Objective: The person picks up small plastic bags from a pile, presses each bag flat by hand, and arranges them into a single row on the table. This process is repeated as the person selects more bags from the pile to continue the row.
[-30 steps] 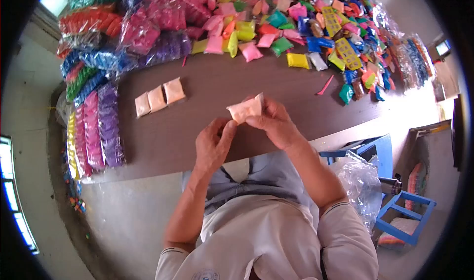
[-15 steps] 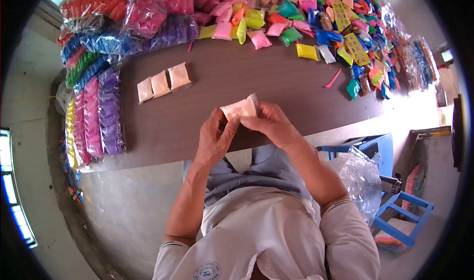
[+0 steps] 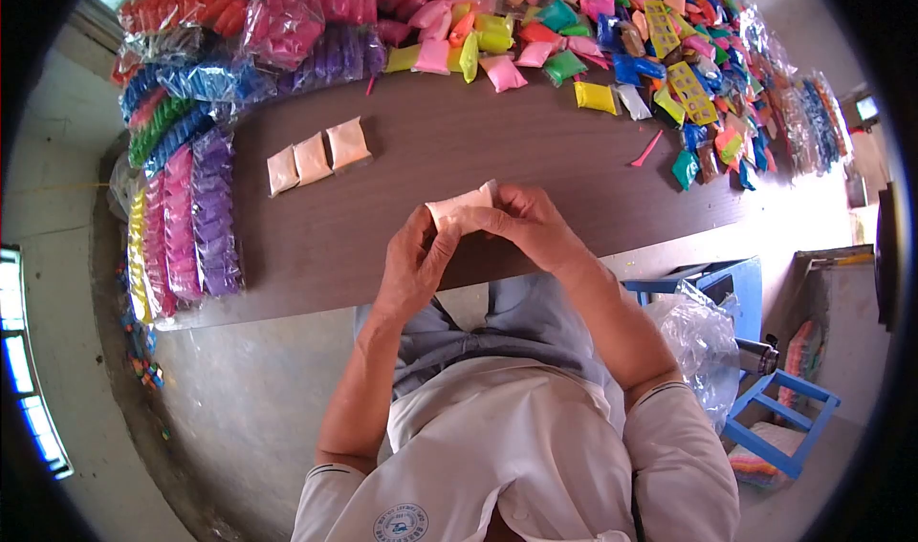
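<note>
Above the near edge of the brown table, a small peach-coloured packet is held between both hands. My left hand is closed on its left end, thumb in front. My right hand grips its right end, the thumb lying across the packet's face; the fingers behind are partly hidden. To the left on the table lie three similar peach packets side by side: a left one, a middle one and a right one.
Long bags of purple and pink packets line the table's left side. A heap of mixed coloured packets covers the back right. A pink stick lies near it. Blue stools and a clear plastic bag are at the lower right.
My right thumb has slid left and flatter across the packet, and my right hand has shifted slightly. The packet stays in both hands; the three packets on the table lie as before.
</note>
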The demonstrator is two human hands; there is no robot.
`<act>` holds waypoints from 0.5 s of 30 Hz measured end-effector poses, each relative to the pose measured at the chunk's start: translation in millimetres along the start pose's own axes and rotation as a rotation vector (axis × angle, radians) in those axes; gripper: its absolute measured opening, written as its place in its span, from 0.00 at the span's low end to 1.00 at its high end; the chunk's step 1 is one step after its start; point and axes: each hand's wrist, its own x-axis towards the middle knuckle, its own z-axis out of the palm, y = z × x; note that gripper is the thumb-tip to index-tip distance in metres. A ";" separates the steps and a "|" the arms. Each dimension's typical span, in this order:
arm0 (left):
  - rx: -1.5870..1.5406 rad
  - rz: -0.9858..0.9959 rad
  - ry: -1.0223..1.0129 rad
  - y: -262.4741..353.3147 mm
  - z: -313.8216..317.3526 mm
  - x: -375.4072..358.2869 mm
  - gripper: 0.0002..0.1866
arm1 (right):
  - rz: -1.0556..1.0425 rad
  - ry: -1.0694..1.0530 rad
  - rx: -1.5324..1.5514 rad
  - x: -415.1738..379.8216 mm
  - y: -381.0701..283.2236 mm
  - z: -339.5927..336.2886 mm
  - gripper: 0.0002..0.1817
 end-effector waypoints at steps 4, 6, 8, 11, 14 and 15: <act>-0.038 -0.014 -0.030 2.4 0.2 -0.2 0.19 | 0.022 -0.103 0.103 5.4 -22.2 -2.2 0.15; -0.024 -0.044 -0.039 2.8 -0.7 -1.9 0.19 | 0.001 -0.119 0.061 11.0 -16.2 -8.1 0.15; -0.006 -0.014 -0.022 5.0 -1.0 -2.0 0.18 | -0.023 -0.131 0.019 14.1 -3.9 -7.9 0.16; -0.066 -0.002 -0.019 4.4 -1.5 -2.2 0.17 | -0.112 -0.083 0.005 12.2 8.0 -3.1 0.17; 0.003 -0.037 -0.085 -1.4 -10.5 -4.3 0.17 | -0.003 -0.162 0.008 6.6 3.2 -9.1 0.20; 0.007 -0.041 -0.087 -3.6 -10.0 -4.9 0.17 | 0.004 -0.201 -0.012 6.0 -4.7 -11.7 0.21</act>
